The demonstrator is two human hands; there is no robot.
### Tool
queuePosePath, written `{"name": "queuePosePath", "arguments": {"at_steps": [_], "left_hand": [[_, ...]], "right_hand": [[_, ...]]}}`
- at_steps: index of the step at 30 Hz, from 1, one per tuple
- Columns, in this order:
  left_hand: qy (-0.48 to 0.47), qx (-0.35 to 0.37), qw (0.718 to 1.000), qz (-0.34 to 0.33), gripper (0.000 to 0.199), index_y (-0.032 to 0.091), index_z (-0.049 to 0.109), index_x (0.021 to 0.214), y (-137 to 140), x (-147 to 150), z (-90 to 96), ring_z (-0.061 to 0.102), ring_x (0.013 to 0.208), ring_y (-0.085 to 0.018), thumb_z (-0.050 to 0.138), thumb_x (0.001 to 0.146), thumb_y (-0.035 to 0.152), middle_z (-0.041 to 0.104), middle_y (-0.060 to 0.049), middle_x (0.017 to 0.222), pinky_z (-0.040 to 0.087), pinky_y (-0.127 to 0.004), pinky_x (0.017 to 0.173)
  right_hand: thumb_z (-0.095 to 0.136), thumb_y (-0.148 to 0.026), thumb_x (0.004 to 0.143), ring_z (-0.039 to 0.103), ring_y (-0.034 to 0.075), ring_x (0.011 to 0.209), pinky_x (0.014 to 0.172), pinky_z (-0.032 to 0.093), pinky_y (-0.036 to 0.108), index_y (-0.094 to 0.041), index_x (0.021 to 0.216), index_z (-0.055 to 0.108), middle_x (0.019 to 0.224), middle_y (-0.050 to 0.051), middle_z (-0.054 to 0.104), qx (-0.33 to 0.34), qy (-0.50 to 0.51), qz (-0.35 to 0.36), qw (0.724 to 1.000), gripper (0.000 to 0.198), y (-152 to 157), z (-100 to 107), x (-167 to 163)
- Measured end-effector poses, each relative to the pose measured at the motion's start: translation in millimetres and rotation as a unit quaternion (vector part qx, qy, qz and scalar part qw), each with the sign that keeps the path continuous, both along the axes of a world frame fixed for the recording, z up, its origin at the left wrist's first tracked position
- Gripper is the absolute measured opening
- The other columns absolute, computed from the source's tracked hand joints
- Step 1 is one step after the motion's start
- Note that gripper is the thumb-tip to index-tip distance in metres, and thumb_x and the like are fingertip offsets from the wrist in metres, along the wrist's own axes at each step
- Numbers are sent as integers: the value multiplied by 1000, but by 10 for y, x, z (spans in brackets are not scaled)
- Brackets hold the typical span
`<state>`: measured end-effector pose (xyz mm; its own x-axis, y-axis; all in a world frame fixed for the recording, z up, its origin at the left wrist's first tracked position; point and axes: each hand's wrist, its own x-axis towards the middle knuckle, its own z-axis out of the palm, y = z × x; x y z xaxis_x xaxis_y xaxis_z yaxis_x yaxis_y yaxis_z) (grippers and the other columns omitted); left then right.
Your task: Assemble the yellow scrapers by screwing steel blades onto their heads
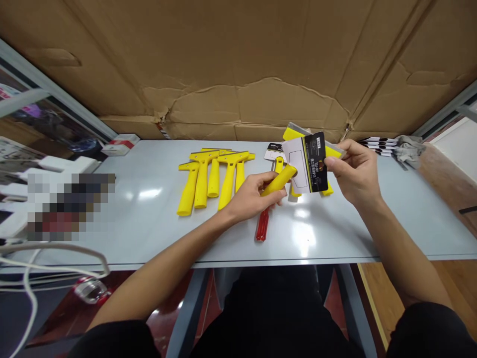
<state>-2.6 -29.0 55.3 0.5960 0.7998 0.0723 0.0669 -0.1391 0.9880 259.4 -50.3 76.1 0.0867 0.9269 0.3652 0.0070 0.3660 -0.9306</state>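
Observation:
My left hand (257,195) is closed around a yellow scraper handle (280,181), its round end pointing up and right. That end meets or overlaps the white part of a black-and-white packaging card (307,163); I cannot tell if it touches. My right hand (354,171) pinches the card by its black edge. Behind the card is a yellow scraper head (296,133) with a grey edge, close to my right fingers; whether they touch it is unclear. A red-handled tool (262,226) lies below my left hand, its upper part hidden. Several yellow scrapers (201,180) lie left of it.
Another card (275,150) lies behind my left hand. At the back right are stacked black-and-white cards (378,145) and crumpled grey material (409,150). A small white-and-red box (120,144) stands back left. Cables (55,248) hang at the left, and cardboard (231,54) walls the back.

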Motion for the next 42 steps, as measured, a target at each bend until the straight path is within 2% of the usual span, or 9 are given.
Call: {"name": "queuePosePath", "arguments": {"at_steps": [3,5,11,18,22,26,30,35,42], "left_hand": [[-56,58,997,2,54,20,72,126,18,-35,35,78,117,-23,95,83,42,80,-11,126,63,-34,104],[-101,84,991,7,63,22,71,128,21,-63,63,77,126,-26,101,77,42,80,-11,133,61,-36,111],[-101,117,985,71,37,21,83,97,22,-106,140,82,97,-22,102,77,47,87,-6,102,68,-36,94],[-157,84,977,122,40,23,83,88,38,-119,235,81,89,-21,104,73,53,85,-3,93,71,-38,86],[-141,116,980,75,39,23,84,93,75,-167,250,80,93,-20,106,72,47,85,-3,98,68,-35,92],[-85,135,987,21,51,23,85,105,91,-196,218,79,97,-21,110,64,43,86,-4,102,66,-33,94],[-71,120,989,45,47,22,86,96,77,-183,210,78,88,-21,108,65,50,86,-4,95,66,-34,86],[-94,113,985,89,43,22,83,82,66,-156,239,79,86,-22,108,64,52,85,-3,89,67,-36,82],[-125,69,981,128,55,20,82,97,176,-241,243,79,87,-20,111,57,46,84,-3,94,67,-30,81]], "right_hand": [[99,-51,69,61,4,64,61,54,18,-14,77,51,73,-2,64,8,17,8,1000,61,-40,-45,-143],[101,-52,66,58,2,61,58,50,16,-13,73,49,71,-2,62,8,17,25,1000,65,-79,-70,-266],[100,-47,67,60,1,65,59,51,13,-11,68,48,75,0,67,26,19,42,999,64,-184,-117,-460],[98,-49,71,65,3,68,66,60,17,-12,73,45,80,0,70,-9,51,40,998,65,-139,-145,-401],[96,-51,72,70,7,67,65,64,20,-13,78,43,79,-1,71,-31,81,60,994,65,-128,-139,-412],[95,-46,75,74,11,72,73,69,27,-14,79,46,91,2,75,-32,57,91,994,59,-155,-185,-399],[95,-49,76,76,13,78,72,69,28,-14,79,51,96,4,77,-43,26,100,994,57,-182,-230,-380],[95,-50,76,77,14,78,72,70,29,-14,81,48,98,4,77,-23,50,93,994,59,-193,-229,-418],[94,-47,78,77,12,78,72,68,26,-14,84,36,93,2,75,8,75,64,995,66,-173,-150,-391]]}}
